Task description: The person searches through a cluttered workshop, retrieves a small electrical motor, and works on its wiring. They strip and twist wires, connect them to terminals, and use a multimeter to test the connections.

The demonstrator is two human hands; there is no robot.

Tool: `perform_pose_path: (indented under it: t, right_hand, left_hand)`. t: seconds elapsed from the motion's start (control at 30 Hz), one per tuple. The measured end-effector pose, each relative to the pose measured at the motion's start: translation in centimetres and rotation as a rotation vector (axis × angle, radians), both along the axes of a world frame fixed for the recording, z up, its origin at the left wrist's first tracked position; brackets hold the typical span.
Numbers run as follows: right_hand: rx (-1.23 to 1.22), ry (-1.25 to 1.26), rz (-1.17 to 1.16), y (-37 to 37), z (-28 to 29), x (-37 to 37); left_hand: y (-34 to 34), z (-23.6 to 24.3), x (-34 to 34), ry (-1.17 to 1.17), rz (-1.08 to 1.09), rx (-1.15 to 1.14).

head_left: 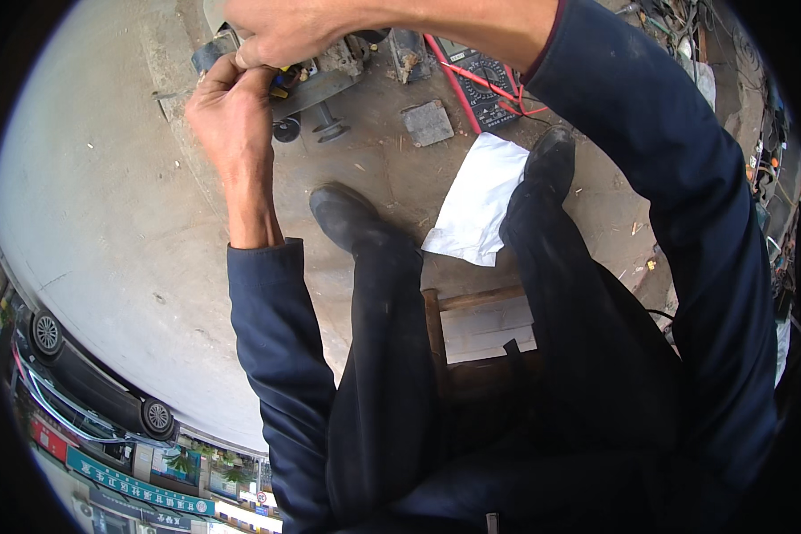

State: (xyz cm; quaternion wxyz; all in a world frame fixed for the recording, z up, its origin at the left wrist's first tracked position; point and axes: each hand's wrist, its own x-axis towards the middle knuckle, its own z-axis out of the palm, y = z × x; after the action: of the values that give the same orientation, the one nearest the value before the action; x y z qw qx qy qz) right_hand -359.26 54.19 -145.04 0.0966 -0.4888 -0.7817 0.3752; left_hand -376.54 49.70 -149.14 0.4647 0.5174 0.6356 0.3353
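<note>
My left hand (233, 116) and my right hand (289, 28) meet at the upper left, fingertips pinched together on something too small and hidden to name. Just behind them is a dark cylindrical part (208, 57). A yellow-and-black piece (281, 82) shows partly beside my fingers, above a grey metal assembly with a round spindle (329, 125). A red-and-black multimeter (485, 102) with red leads lies to the right. A square grey block (427, 123) and a white crumpled sheet (472, 205) lie on the ground.
My legs and dark shoes flank the white sheet, with a wooden stool (479, 294) between my legs. Tangled wires and scrap (770, 222) line the right edge. A dark car (89, 383) and shop fronts appear at the lower left.
</note>
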Motion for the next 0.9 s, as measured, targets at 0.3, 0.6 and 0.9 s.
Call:
perform_pose_path:
  t: [0.3,0.6,0.9]
  right_hand:
    - [-0.106,0.141,0.067,-0.2,1.2,1.5]
    - [-0.152,-0.051,-0.211,-0.9,1.0,0.2]
    - [-0.204,0.284,-0.161,-1.1,1.7,1.5]
  left_hand:
    - [-0.3,0.3,0.3,-0.085,-0.027,-0.004]
    - [-0.6,0.5,0.9,-0.13,-0.009,0.083]
    - [-0.4,0.7,0.5,-0.103,-0.027,-0.005]
